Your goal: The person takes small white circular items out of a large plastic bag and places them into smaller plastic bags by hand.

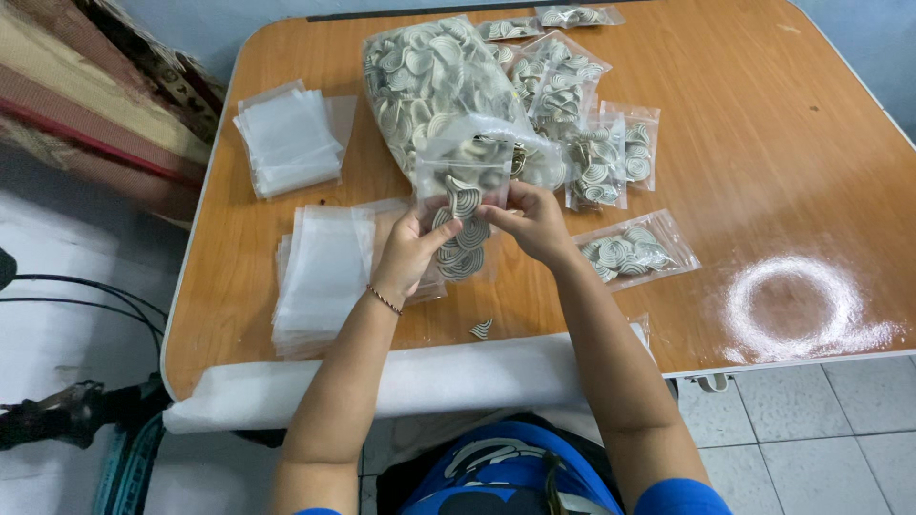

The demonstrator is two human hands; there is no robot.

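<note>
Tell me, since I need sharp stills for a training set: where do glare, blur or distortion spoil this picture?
Head view: a ring of glare whitens the table at right; the left hand and right hand holding the small clear bag look slightly soft from motion; the table's edges bow from the wide lens; light is even, shadows faint.

- The scene is bright and evenly lit from above.
- A round white glare sits on the table [792, 305].
- Shadows are soft; edges bend slightly outward.
</note>
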